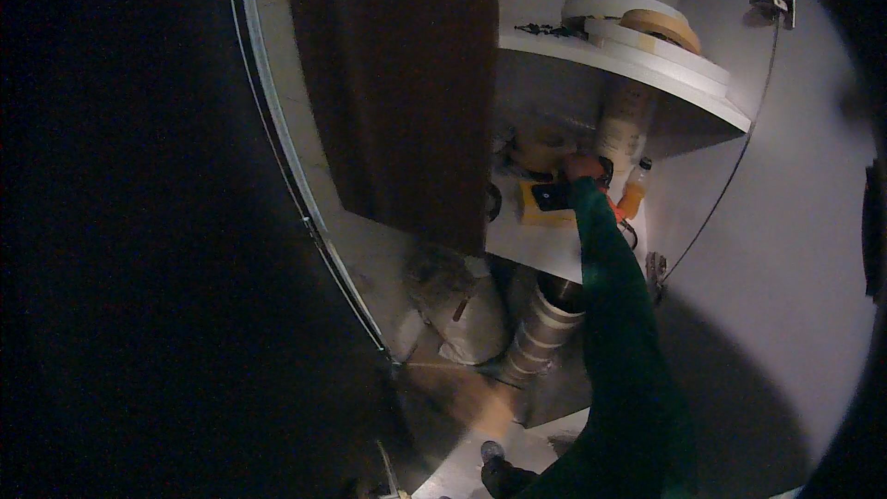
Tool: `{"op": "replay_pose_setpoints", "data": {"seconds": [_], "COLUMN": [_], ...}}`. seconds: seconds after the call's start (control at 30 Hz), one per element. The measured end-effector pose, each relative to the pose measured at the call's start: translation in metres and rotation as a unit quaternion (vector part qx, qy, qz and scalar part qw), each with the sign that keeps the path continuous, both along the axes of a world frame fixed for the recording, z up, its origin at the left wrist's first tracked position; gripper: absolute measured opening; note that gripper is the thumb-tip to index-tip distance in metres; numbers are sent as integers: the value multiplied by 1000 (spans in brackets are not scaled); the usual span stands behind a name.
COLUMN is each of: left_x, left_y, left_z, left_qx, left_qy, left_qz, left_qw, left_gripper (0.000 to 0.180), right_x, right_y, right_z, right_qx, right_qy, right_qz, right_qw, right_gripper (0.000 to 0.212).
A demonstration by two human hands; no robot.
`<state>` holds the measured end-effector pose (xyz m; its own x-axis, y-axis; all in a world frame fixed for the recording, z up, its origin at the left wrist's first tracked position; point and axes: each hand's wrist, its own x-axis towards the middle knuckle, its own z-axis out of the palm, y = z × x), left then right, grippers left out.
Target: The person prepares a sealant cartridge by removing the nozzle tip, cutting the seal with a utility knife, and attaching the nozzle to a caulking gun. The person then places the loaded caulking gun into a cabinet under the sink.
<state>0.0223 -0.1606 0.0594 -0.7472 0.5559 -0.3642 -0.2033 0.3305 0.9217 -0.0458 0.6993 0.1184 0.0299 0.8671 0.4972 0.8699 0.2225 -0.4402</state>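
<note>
I'm watching my right hand near the yellow box; whether it's gripping, I cannot tell; the black device is overlapping that box; a bottle is standing right of the box, presumably for easy reach.

A tan ring tops white rolls, and below, a sack stands near a bucket.

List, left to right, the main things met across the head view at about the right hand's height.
Metal strip → brown panel → yellow box → right hand → orange bottle → white panel.
</note>
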Motion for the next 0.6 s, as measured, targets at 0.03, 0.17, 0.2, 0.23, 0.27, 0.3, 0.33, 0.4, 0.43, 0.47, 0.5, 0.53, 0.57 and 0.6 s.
{"op": "replay_pose_setpoints", "data": {"seconds": [0.03, 0.17, 0.2, 0.23, 0.27, 0.3, 0.33, 0.4, 0.43, 0.47, 0.5, 0.53, 0.57, 0.6], "left_x": [4, 24, 30, 34, 37, 37, 35, 26, 22, 17, 14, 12, 9, 5], "left_y": [-5, -32, -38, -44, -48, -53, -55, -60, -60, -62, -63, -64, -66, -68], "left_z": [-2, -12, -14, -14, -14, -10, -6, 8, 16, 26, 35, 44, 52, 58], "left_qx": [0, -4, -5, -3, 1, 5, 20, 54, 76, 99, 129, 147, 168, 147], "left_qy": [2, 5, 5, 5, 8, 9, 21, 45, 60, 70, 94, 100, 121, 19], "left_qz": [4, 20, 28, 32, 42, 27, 7, -31, -54, -74, -99, -118, -136, -158], "left_qw": [1000, 1000, 1000, 999, 999, 1000, 1000, 997, 994, 990, 982, 977, 969, 976], "left_gripper": [52, 54, 54, 54, 55, 56, 57, 60, 62, 63, 64, 66, 67, 60], "right_x": [2, 13, 16, 17, 15, 12, 6, -11, -18, -21, -21, -18, -10, 7], "right_y": [-15, -77, -97, -116, -136, -156, -179, -239, -278, -316, -359, -411, -463, -510], "right_z": [5, 44, 47, 49, 48, 43, 33, -4, -28, -51, -76, -106, -134, -161], "right_qx": [50, 55, 108, 162, 214, 171, 124, 126, 34, -8, -45, -55, -111, -190], "right_qy": [84, 244, 317, 384, 450, 496, 542, 593, 687, 640, 608, 549, 512, 415], "right_qz": [7, -22, 13, 48, 84, 73, 60, 144, 210, 232, 256, 288, 327, 360], "right_qw": [995, 968, 942, 908, 863, 848, 829, 782, 695, 732, 750, 782, 787, 814], "right_gripper": [43, 33, 34, 34, 35, 31, 26, 26, 25, 24, 23, 23, 24, 24]}}
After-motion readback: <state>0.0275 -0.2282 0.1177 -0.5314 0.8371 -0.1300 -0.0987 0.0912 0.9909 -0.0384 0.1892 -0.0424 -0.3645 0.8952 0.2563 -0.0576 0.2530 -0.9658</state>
